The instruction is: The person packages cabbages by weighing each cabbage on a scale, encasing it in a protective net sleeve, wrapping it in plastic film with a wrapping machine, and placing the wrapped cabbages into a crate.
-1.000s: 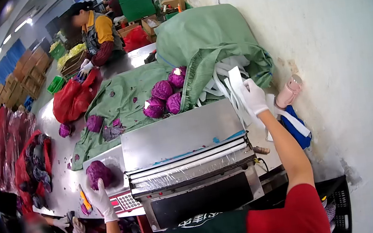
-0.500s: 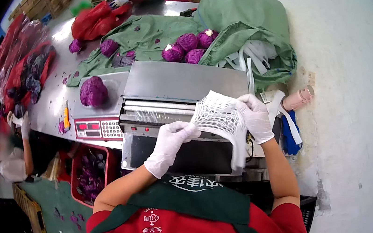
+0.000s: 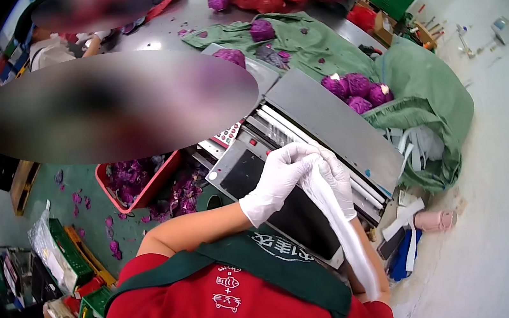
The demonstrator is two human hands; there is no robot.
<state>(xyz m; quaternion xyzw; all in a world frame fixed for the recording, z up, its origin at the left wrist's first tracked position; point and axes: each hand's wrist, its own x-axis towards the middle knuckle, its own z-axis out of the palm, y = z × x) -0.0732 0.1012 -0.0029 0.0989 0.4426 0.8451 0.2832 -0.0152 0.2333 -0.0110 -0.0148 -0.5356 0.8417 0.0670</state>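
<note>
Left hand [image 3: 275, 177] and right hand [image 3: 339, 180] have met, pinching white netting [image 3: 345, 234], its long axis slanting down rightward.

Gloved hands [image 3: 275, 180] raised together, fingers [image 3: 297, 152] pinched, bare forearms [image 3: 208, 225] angled inward

The left hand [image 3: 275, 182] and right hand [image 3: 339, 183] hide the white strip's [image 3: 343, 231] top; I think a big blur [image 3: 112, 107] covers some of the scale [image 3: 228, 135].
</note>
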